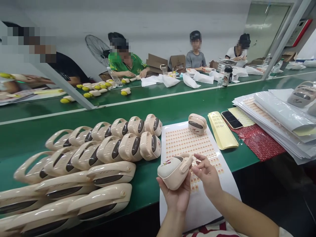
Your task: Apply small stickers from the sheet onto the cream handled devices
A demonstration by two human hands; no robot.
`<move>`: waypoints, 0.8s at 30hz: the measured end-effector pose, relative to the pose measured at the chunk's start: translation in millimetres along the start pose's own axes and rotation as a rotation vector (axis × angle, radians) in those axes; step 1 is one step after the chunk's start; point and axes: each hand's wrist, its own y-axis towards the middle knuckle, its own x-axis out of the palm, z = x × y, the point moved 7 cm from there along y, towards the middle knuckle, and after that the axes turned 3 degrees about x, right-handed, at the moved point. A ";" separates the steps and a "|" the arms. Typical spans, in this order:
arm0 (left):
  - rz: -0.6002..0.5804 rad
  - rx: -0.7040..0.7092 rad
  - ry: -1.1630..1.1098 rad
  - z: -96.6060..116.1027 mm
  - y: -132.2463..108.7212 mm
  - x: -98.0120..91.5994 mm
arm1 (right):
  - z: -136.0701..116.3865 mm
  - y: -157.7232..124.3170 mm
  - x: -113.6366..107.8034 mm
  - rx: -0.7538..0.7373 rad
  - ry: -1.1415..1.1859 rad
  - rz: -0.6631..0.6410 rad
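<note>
In my left hand [176,194] rests a beige plastic unit with a carrying handle [174,172], tilted with its pale, printed face up; the fingers cup it from below. My right hand [208,176] is at the handle end, thumb and forefinger brought close together. Whatever may be between those fingertips is too small to make out. Under both hands lies a white sheet of small orange stickers [190,144]. A second beige unit [197,124] with a dark oval window stands on the sheet's far end.
Rows of similar beige units [106,149] fill the left of the green bench [138,108]. To the right are a yellow sticker sheet [222,130], a phone [232,119], red wrap [261,140] and stacked sheets [278,115]. Several people work opposite.
</note>
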 end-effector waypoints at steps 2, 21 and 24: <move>-0.028 -0.031 -0.052 -8.1 1.3 11.9 | -0.1 0.8 9.2 0.005 0.031 0.035; 0.019 -0.085 -0.064 -19.6 -0.3 8.7 | -11.9 -11.0 16.2 -0.493 -0.427 0.216; 0.025 -0.070 -0.069 -17.3 -0.1 9.3 | -23.0 -14.8 19.7 -0.707 -0.544 0.192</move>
